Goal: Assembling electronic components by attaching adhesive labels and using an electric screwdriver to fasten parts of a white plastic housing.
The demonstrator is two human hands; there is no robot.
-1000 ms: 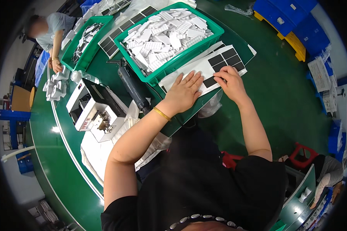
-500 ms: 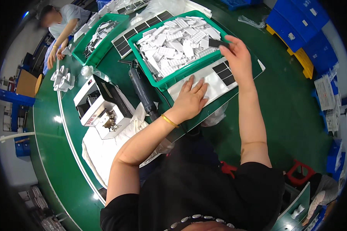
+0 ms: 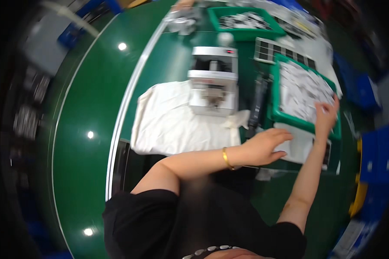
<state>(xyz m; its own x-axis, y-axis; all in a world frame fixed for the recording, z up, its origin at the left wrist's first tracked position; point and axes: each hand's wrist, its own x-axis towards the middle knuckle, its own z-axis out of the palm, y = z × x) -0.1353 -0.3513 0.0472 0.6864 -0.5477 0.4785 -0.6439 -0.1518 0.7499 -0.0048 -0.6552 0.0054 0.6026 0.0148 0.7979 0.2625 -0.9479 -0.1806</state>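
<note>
My left hand [image 3: 270, 146] hovers at or rests on the left end of a white sheet [image 3: 296, 146], with fingers stretched and thumb apart. It holds nothing that shows. Dark squares [image 3: 326, 153] mark the sheet's right end, partly behind my right forearm. Over the near right side of a green bin [image 3: 306, 125] is my right hand [image 3: 326, 118], smeared by motion. Whether anything sits in its fingers cannot be made out. White plastic pieces [image 3: 302, 90] are heaped in the bin. A dark, long hand tool [image 3: 258, 101] lies along the bin's left side.
A white and black boxy machine [image 3: 214, 82] stands on the table beside white cloth [image 3: 173, 125]. Farther back are a second green bin [image 3: 246, 35], a panel with dark squares [image 3: 285, 52] and another person's hand [image 3: 183, 4]. Blue crates [image 3: 378, 155] stand at the right.
The view has swung left, so the table contents appear farther right. My left hand no longer lies flat on the sheet's middle. The dark piece seen at my right fingers is not discernible now.
</note>
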